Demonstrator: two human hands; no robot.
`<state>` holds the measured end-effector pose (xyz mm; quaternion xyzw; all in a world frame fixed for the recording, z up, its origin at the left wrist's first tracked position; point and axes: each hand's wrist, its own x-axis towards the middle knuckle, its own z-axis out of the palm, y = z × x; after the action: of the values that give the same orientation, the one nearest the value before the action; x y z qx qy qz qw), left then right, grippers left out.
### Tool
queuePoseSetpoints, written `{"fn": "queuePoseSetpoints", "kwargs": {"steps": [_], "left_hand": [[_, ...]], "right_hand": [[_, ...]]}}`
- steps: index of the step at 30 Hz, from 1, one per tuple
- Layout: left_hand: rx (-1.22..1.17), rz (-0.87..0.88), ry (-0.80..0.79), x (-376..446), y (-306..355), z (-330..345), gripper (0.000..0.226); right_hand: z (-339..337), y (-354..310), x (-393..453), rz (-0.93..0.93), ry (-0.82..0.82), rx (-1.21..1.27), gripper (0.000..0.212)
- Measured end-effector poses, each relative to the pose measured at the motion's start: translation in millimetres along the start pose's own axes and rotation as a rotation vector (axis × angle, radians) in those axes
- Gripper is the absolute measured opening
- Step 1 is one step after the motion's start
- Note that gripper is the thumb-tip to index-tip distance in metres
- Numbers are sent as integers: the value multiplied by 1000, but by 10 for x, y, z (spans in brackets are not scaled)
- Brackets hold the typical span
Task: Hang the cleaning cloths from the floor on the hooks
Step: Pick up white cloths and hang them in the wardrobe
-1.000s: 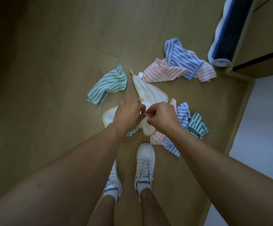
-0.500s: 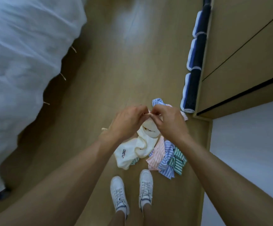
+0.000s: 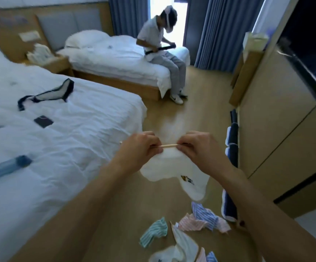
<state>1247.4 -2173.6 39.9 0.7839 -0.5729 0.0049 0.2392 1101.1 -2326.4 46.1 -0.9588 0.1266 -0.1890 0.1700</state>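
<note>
A white cloth (image 3: 174, 167) with a small printed mark hangs in the air in front of me. My left hand (image 3: 140, 148) and my right hand (image 3: 197, 146) each pinch one end of its tan hanging loop (image 3: 169, 145), which is stretched taut between them. Below, on the wooden floor, lie several more cloths: a green striped one (image 3: 153, 232), a pink striped one (image 3: 190, 224), a blue striped one (image 3: 203, 213) and a white one (image 3: 178, 246). No hooks are in view.
A white bed (image 3: 59, 140) fills the left side, with a dark strap, a wallet and a blue bottle on it. A wooden cabinet (image 3: 278, 133) stands on the right, rolled dark mats (image 3: 232, 148) along its base. A person (image 3: 163, 48) sits on the far bed.
I have straightened up and my view has lifted from the floor to the room. My hands have risen with the white cloth and pulled apart, drawing its loop taut.
</note>
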Motion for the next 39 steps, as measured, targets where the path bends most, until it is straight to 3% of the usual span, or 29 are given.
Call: {"fn": "queuePoseSetpoints", "kwargs": {"steps": [10,18,22,30,39], "left_hand": [[259,-370,287,-1034,-104,-1292,11],[212,-710,543,-2091,306,-1784,6],[119,-844,801,-2600,670,-1854,7],[17,-961,1200,-3416,1544,-1958,36],[98,-996,1366,-4249,2329,-2219,20]], "right_hand": [[-327,-895,470,-277,55,169,9],[-90,-1592,500,-479,-102,311,11],[54,-1973,371,-558,-174,369,12],[258,-2804,-233,-740,-375,523,15],[120,-4092,-1179,-928,-632,890,8]]}}
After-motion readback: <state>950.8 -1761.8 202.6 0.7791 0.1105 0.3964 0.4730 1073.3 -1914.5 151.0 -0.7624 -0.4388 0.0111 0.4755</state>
